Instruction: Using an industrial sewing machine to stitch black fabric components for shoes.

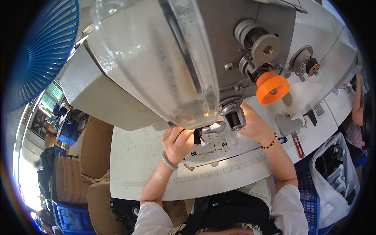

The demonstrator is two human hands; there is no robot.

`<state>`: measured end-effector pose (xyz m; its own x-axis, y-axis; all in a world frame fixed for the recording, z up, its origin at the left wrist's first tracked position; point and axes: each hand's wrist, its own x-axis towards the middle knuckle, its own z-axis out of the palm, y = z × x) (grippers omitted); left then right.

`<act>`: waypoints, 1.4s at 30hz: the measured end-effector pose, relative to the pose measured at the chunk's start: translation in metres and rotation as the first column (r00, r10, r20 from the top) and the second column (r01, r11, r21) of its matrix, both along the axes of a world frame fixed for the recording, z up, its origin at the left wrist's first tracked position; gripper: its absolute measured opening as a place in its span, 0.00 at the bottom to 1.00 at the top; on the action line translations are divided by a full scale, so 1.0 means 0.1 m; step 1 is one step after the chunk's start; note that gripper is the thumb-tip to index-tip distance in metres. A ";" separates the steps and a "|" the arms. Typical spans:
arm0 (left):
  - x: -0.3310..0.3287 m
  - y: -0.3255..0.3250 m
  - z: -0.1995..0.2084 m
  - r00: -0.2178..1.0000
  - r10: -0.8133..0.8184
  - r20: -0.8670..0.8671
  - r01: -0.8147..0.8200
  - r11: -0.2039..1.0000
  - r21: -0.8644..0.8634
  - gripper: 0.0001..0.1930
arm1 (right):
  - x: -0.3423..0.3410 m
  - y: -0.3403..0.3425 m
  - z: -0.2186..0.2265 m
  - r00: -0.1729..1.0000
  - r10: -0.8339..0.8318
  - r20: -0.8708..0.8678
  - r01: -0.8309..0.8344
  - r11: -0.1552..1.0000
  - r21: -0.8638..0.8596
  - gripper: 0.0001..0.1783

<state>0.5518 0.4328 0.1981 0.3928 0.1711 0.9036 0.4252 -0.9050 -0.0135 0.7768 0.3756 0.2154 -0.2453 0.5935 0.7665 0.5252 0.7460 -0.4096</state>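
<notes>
A sewing machine (pixel 129 103) with a pale grey head and a clear plastic shield (pixel 156 58) fills the upper view. My left hand (pixel 177 144), a pale bangle at its wrist, is closed beside the needle area, its fingertips partly behind the shield's lower end. A small dark piece (pixel 196 136) shows right by those fingers; whether they grip it is unclear. My right hand (pixel 253 124), with a beaded bracelet (pixel 270 141), reaches behind the metal parts right of the needle. Its fingers are hidden there. Between both hands lies the metal needle plate (pixel 213 145).
An orange tension knob (pixel 273 88) sticks out above my right hand. Red-handled scissors (pixel 299 147) lie on the white table (pixel 137 156). A blue fan (pixel 39 55) stands upper left, cardboard boxes (pixel 96 150) lower left. At right, a white bag (pixel 333 176) of dark pieces is near another person's arm (pixel 357 102).
</notes>
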 end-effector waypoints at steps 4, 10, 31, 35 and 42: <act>0.00 0.05 -0.04 0.999 0.000 0.049 0.003 0.999 -0.051 0.14 | -0.01 0.02 -0.01 0.999 -0.037 0.001 0.037 0.999 0.007 0.25; 0.00 0.09 -0.03 0.997 0.013 0.074 -0.006 0.995 -0.101 0.11 | -0.02 -0.01 0.01 0.998 -0.066 0.008 0.066 0.997 0.037 0.25; -0.02 0.15 -0.03 0.999 -0.015 0.049 0.020 0.996 -0.089 0.10 | 0.00 0.04 -0.13 0.989 -0.130 0.077 0.117 0.981 0.152 0.21; -0.01 0.24 -0.14 0.997 -0.016 0.079 0.017 1.000 -0.016 0.09 | -0.14 0.21 -0.35 0.834 0.065 -0.547 -0.014 0.995 0.097 0.19; -0.08 0.73 -0.23 0.986 -0.003 -0.169 -0.081 0.867 -0.491 0.13 | -0.03 0.61 -0.27 0.966 -0.210 -0.153 0.219 0.975 0.044 0.13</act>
